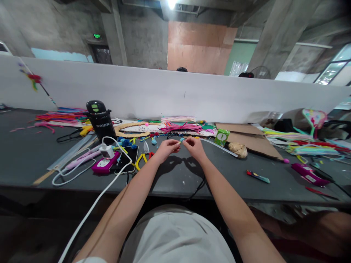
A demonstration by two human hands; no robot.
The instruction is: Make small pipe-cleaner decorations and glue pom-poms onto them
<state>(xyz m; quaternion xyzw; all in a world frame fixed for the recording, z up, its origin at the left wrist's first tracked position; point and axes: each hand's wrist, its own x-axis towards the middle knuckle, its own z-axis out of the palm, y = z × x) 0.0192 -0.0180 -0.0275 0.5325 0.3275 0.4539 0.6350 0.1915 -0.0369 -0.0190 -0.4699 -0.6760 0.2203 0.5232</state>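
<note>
A small light-blue piece (182,140) sits between my two hands above the grey table, its details too small to tell. My left hand (169,149) is pinched, its fingertips at the left side of the piece. From the other side my right hand (194,147) pinches at the same piece, with a bit of yellow at its fingers. Behind the hands lies a bundle of pink pipe cleaners (182,126). Yellow-handled pliers (141,159) rest left of my left hand, near small blue tufts (128,141).
A black bottle (102,126), a purple box (105,164) and a white cable (97,199) are on the left. To the right are a green box (222,137), a beige lump (238,149), cardboard (246,140) and a cutter (258,176). A person's arm shows at lower right.
</note>
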